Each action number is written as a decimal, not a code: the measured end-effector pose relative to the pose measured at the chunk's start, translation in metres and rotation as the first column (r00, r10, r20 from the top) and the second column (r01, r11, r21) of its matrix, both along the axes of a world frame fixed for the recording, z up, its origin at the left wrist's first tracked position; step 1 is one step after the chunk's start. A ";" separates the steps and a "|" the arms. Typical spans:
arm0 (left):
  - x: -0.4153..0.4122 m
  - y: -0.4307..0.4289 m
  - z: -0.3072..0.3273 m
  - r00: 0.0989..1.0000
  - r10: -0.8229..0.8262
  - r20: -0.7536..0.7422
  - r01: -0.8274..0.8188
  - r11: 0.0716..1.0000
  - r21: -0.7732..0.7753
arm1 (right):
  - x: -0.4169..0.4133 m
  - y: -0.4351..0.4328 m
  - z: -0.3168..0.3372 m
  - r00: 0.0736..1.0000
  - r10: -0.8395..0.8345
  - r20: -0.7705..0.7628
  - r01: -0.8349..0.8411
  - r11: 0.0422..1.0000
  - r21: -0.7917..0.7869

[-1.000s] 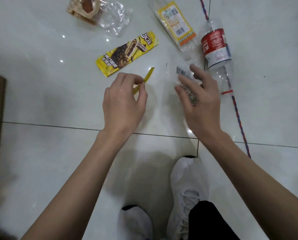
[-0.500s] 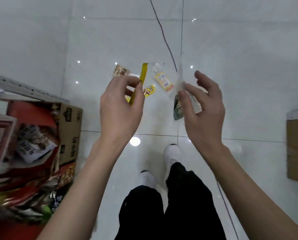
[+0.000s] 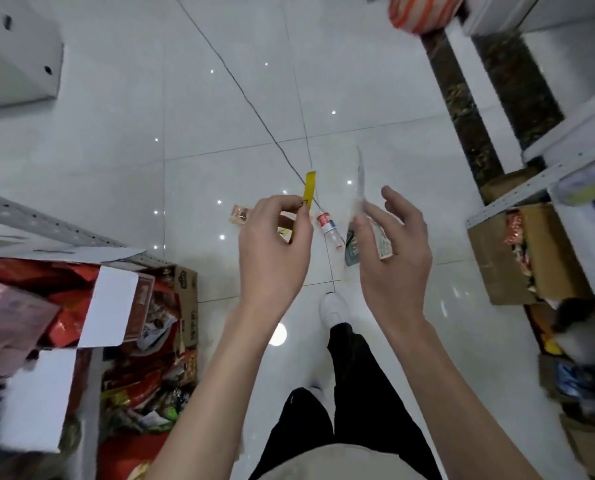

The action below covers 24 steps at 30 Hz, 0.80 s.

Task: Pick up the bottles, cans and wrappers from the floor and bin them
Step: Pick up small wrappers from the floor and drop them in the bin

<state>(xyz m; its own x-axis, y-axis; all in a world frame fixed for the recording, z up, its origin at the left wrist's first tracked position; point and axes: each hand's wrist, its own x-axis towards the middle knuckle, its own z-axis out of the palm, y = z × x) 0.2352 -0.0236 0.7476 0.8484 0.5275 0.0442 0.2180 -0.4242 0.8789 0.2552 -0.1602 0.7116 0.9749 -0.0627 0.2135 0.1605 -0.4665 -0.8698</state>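
Note:
My left hand (image 3: 275, 251) pinches a narrow yellow wrapper strip (image 3: 309, 188) that sticks up above my fingers. Held up beside it, my right hand (image 3: 393, 247) grips a clear plastic wrapper (image 3: 360, 216) with dark print at its lower end. Far below on the white tiled floor lie a plastic bottle with a red label (image 3: 328, 226), a brownish snack wrapper (image 3: 239, 214) and a yellow wrapper (image 3: 285, 233) partly hidden behind my left hand.
An open cardboard box (image 3: 185, 306) full of snack packets stands at the left beside a metal shelf rail (image 3: 47, 223). Another box of goods (image 3: 538, 258) and shelving are at the right. A thin cord (image 3: 247, 98) runs across the floor. My legs and white shoe (image 3: 334, 306) are below.
I have stood up from a crouch, so the floor litter looks much smaller and farther away. Both hands lifted their wrappers off the floor and keep holding them.

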 end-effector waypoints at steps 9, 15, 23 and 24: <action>-0.089 -0.073 0.044 0.968 -0.248 0.043 0.250 0.967 -0.056 | -0.130 -0.073 0.037 0.970 -0.243 -0.001 0.241 0.966 -0.093; -0.133 -0.142 0.069 0.893 -0.446 0.067 0.449 0.892 -0.046 | -0.200 -0.137 0.068 0.897 -0.440 0.031 0.441 0.894 -0.083; -0.228 -0.288 0.089 0.675 -0.731 0.101 0.735 0.678 -0.001 | -0.333 -0.258 0.089 0.714 -0.697 0.065 0.699 0.715 0.001; -0.246 -0.308 0.090 0.640 -0.761 0.105 0.764 0.645 0.011 | -0.355 -0.276 0.090 0.683 -0.727 0.071 0.729 0.685 0.009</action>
